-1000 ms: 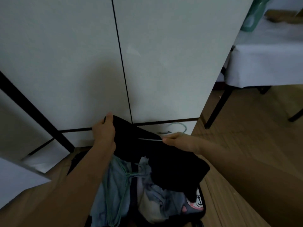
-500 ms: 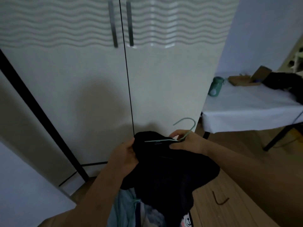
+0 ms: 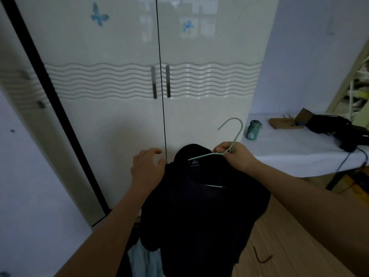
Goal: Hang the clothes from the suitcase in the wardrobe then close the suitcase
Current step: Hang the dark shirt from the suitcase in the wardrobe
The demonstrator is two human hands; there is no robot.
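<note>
Side table (image 3: 295, 154) with white cloth, carrying a green bottle (image 3: 253, 129), an open brown box (image 3: 287, 123) and dark gear (indistinct) (image 3: 335, 128); a dark cord (image 3: 261, 257) lay on the wooden floor (image 3: 279, 236).

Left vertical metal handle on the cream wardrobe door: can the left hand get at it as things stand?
Probably yes. The left hand is open and holds nothing, below the left vertical metal handle, with only bare door between; the black garment hangs to its right.

Black garment (image 3: 201, 212) draped on a pale green wire hanger (image 3: 223, 150), label showing at the collar, hanging in front of the shut wardrobe (image 3: 119, 116). Cream double doors, wavy grey band, two vertical handles, blue butterflies above. Light blue clothes (image 3: 143, 260) bunched below the garment.
</note>
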